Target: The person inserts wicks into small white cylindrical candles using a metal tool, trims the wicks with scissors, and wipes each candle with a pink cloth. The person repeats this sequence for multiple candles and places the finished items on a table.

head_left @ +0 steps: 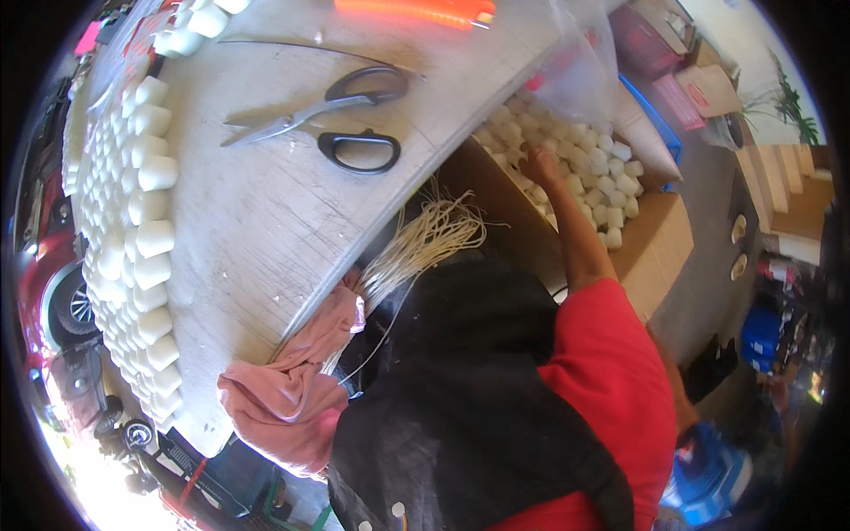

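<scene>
My right arm reaches out to a cardboard box [657, 257] at the right of the table. My right hand [537, 165] is down among the white, short cylinders [595, 168] that fill the box. Its fingertips are hidden by the pieces, so I cannot make out whether they hold one. My left hand is out of the picture. Beside the box, a bundle of pale strings [416, 243] hangs at the table's edge near my lap. A crumpled pink cloth [288, 394] lies at the near table edge.
Scissors with black handles [305, 115] lie on the grey table [239, 230]. Rows of similar white cylinders [152, 208] line its left side. An orange tool [416, 11] is cut off at the top. A clear plastic bag [580, 75] hangs over the box's far side.
</scene>
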`<state>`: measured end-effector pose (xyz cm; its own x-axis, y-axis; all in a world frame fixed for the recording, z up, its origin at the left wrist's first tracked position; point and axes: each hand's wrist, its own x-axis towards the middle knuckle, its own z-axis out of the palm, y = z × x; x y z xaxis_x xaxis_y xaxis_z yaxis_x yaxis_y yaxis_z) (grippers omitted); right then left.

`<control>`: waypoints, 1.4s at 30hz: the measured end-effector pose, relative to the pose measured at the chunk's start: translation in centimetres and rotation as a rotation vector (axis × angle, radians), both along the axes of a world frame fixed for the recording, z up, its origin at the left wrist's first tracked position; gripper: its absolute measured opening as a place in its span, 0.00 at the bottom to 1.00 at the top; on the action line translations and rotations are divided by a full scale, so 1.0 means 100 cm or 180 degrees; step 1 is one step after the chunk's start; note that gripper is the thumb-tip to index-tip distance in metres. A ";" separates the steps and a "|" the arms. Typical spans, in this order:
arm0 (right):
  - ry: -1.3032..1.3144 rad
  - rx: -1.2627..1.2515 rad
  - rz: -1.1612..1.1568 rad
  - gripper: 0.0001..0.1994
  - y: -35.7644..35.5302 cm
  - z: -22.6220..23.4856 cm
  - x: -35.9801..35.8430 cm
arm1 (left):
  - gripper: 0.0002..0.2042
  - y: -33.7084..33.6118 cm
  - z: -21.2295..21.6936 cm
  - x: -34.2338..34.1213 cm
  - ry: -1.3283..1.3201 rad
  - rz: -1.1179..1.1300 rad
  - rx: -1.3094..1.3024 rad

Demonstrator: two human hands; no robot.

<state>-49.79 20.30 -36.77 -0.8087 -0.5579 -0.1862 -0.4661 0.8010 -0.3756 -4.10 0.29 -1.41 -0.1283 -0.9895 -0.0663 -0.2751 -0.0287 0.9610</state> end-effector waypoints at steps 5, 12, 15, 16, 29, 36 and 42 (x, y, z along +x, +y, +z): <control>0.0076 0.0280 0.0077 0.31 -0.025 -0.018 0.006 | 0.18 0.005 0.031 -0.042 0.1727 0.0852 0.1070; -0.0089 0.0753 -0.0123 0.27 -0.010 -0.029 -0.020 | 0.17 -0.006 0.038 -0.021 0.1666 -0.0317 0.0513; 0.0229 0.0343 -0.0088 0.26 -0.003 -0.024 -0.020 | 0.18 0.000 0.031 -0.003 0.2286 -0.0083 0.1308; 0.0286 0.0089 -0.0096 0.26 -0.001 -0.017 -0.017 | 0.18 0.002 0.030 0.001 0.2305 0.0074 0.1600; -0.0768 0.0412 0.1813 0.21 -0.013 0.319 0.069 | 0.13 0.003 0.017 0.003 0.1592 -0.1961 0.0515; -0.0279 -0.0949 0.4573 0.25 -0.122 0.427 0.230 | 0.18 0.010 -0.021 -0.008 0.1854 -0.2626 0.0647; -0.0341 -0.1469 0.4399 0.30 -0.265 0.451 0.270 | 0.24 0.018 -0.069 0.020 0.1379 -0.2563 -0.0390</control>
<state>-22.80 -6.18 8.28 0.4157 -0.8879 0.1971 -0.7018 -0.4510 -0.5514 -2.15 2.11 -8.32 -0.7702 -0.5878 0.2476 0.2166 0.1241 0.9683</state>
